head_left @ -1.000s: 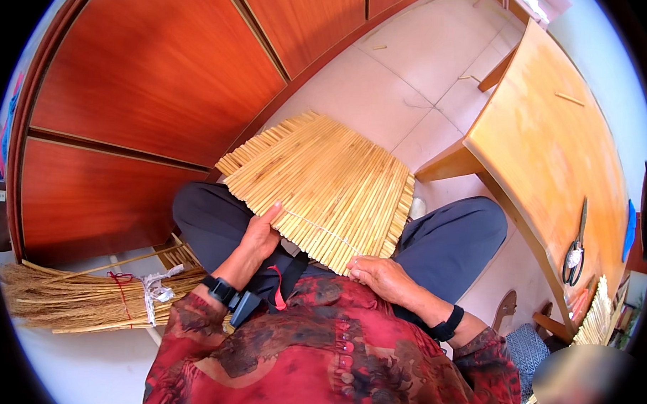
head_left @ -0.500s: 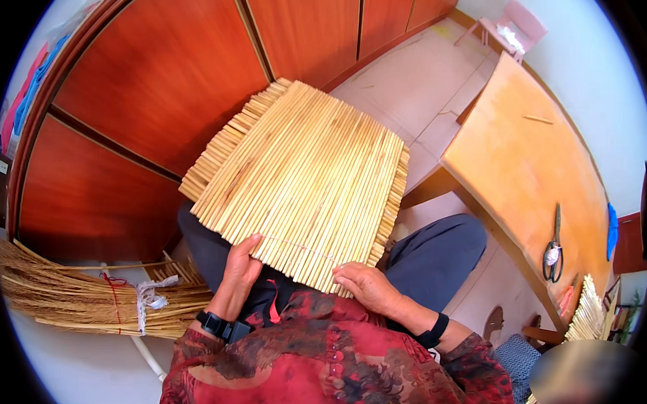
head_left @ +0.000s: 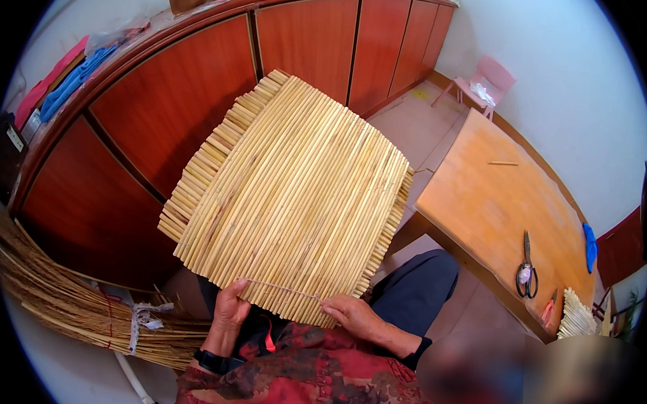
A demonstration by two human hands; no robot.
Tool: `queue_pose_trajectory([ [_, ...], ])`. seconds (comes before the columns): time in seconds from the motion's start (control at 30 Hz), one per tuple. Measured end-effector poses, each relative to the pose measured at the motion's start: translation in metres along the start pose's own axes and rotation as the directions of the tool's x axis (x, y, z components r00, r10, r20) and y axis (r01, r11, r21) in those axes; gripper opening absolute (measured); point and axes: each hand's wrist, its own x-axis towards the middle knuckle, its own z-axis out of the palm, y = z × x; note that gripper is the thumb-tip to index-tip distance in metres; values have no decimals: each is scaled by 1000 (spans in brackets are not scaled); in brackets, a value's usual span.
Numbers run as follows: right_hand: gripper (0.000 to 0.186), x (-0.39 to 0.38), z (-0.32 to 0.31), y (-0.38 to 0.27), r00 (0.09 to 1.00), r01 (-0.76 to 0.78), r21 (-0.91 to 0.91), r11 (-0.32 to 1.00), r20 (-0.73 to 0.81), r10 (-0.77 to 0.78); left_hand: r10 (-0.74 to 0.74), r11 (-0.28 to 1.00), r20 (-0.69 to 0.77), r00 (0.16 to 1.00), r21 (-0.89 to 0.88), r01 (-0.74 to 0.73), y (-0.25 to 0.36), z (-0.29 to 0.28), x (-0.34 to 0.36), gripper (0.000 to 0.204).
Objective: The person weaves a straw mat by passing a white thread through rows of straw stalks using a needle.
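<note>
Yellow stalks lie side by side in a mat (head_left: 295,201) over the person's lap, between the red cabinet (head_left: 307,48) and the table (head_left: 473,200) on the right. At its near edge, the left hand (head_left: 231,309) is clamped on the mat, thumb on top. Farther right, well apart from it, the right hand (head_left: 355,317) is closed on the same edge; whether it also pinches the white string (head_left: 281,287) running across the stalks, I cannot tell. Scissors (head_left: 526,273) lie near the table's right end, a blue cloth (head_left: 590,247) just beyond. Near left rests a tied straw bundle (head_left: 64,293); far right stands a pink chair (head_left: 495,78).
</note>
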Motion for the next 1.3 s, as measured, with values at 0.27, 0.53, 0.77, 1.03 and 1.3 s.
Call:
queue_pose_trajectory([
  [0.27, 21, -6, 4, 0, 993, 81, 20, 997, -92, -79, 5, 1000, -14, 1000, 17, -5, -2, -4, 1, 58],
  [0.53, 20, -7, 0, -1, 998, 47, 22, 999, -47, -46, 20, 1000, -2, 1000, 14, -20, -5, -12, 8, 57],
  [0.77, 19, -7, -1, 0, 994, 80, 36, 996, -83, -77, 10, 999, -68, 998, 35, -8, -1, -9, 5, 53],
  [1.03, 16, -5, -4, -8, 990, 104, -51, 993, -92, -108, 79, 996, -14, 997, 41, -79, 4, 18, -4, 50],
  [1.3, 18, 24, 5, -35, 948, 237, -144, 961, -181, -261, 141, 977, 82, 987, 146, -152, 7, 49, -9, 47],
])
